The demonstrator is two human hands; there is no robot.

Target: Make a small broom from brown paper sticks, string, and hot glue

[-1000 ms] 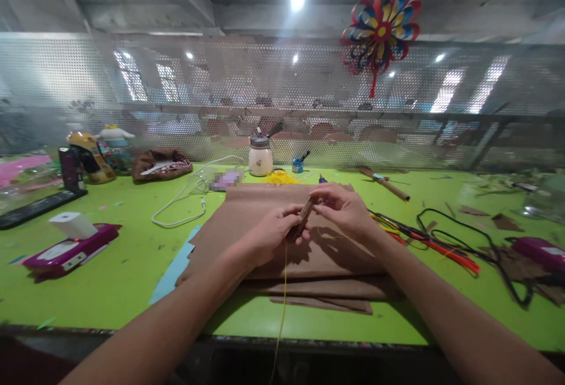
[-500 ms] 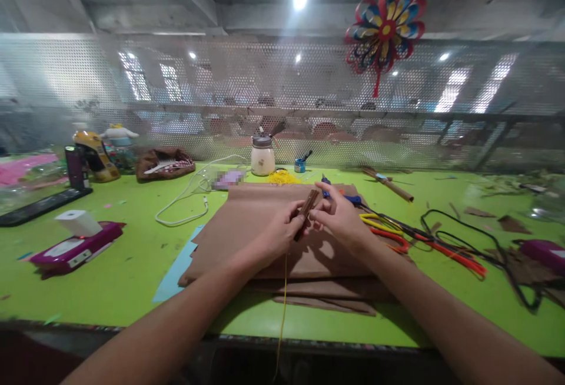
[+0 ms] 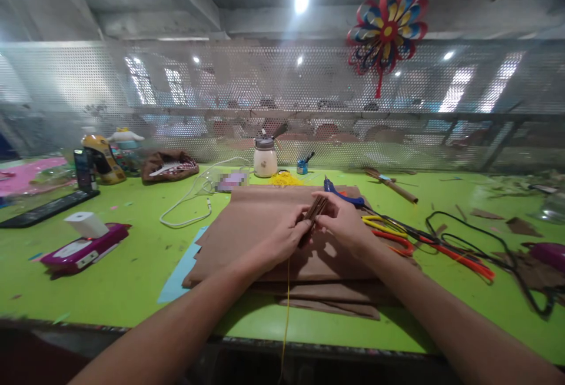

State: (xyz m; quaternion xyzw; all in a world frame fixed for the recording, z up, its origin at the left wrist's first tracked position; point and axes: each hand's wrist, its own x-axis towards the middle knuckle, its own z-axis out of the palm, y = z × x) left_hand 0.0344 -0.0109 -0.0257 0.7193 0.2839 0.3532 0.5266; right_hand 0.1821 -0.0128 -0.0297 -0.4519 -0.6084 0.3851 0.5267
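Note:
My left hand point(image 3: 289, 233) is closed on a small bundle of folded brown paper strips point(image 3: 315, 213), which tilts up to the right. The fingers of my right hand point(image 3: 342, 220) curl round the upper right side of the same bundle and touch it. A thin yellow string point(image 3: 288, 302) hangs down from beneath my left hand past the table edge. Under both hands lies a stack of brown paper point(image 3: 247, 220), with a light blue sheet point(image 3: 179, 273) showing at its left side. Just behind my right hand is a blue-handled tool point(image 3: 342, 189), partly hidden.
Scissors with yellow handles point(image 3: 385, 225), orange-handled scissors point(image 3: 399, 245) and a black cable point(image 3: 485, 235) lie right of the paper. A purple power strip point(image 3: 86, 249) with a white plug sits at left. At the back stand a cream jar point(image 3: 265, 161) and yellow shreds point(image 3: 286, 179).
My right hand has come in from beside the bundle and its fingers now close on it. The view has shifted slightly, and the left hand keeps its hold.

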